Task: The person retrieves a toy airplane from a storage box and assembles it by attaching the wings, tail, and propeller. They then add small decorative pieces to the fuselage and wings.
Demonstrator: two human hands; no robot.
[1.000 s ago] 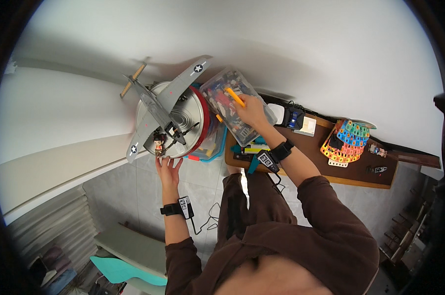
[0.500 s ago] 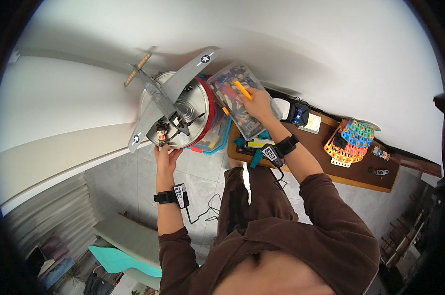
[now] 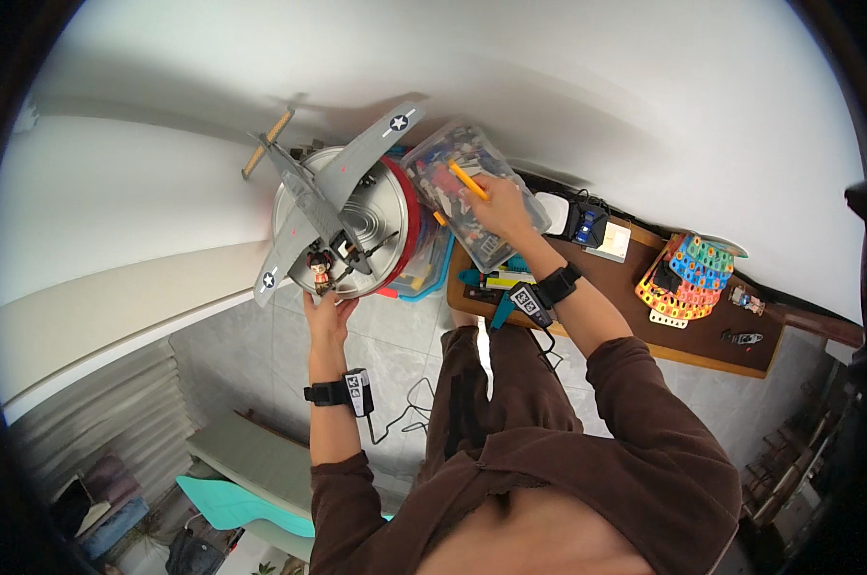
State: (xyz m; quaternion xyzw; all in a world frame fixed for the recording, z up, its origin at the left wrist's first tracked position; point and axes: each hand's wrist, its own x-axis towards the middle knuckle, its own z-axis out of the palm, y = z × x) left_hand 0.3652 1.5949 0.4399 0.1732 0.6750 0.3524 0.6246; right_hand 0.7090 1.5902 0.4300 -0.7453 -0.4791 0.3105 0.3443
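Note:
Below the near wing of a grey model airplane (image 3: 309, 199), my left hand (image 3: 328, 318) has its fingertips at the base of a small black-haired figurine (image 3: 319, 272). The figurine is at the near edge of a round silver tin (image 3: 387, 251) with a red side; the airplane rests across this tin. My right hand (image 3: 500, 206) is closed around an orange bar (image 3: 467, 179), perhaps a latch, over a clear plastic box (image 3: 431, 158). Many small mixed parts show through the box. My right palm hides part of it.
A clear bin with a blue rim (image 3: 440, 278) stands under the tin. To the right, a brown table (image 3: 706, 335) bears a colourful fan-shaped stack (image 3: 690, 278), a blue toy car (image 3: 587, 225), and small figures. A white wall rises behind. Cables hang from my wrist devices.
The figurine appears slightly lower and turned a little, with my left fingers still at its base. The whole view has shifted slightly. My right hand stays on the orange bar.

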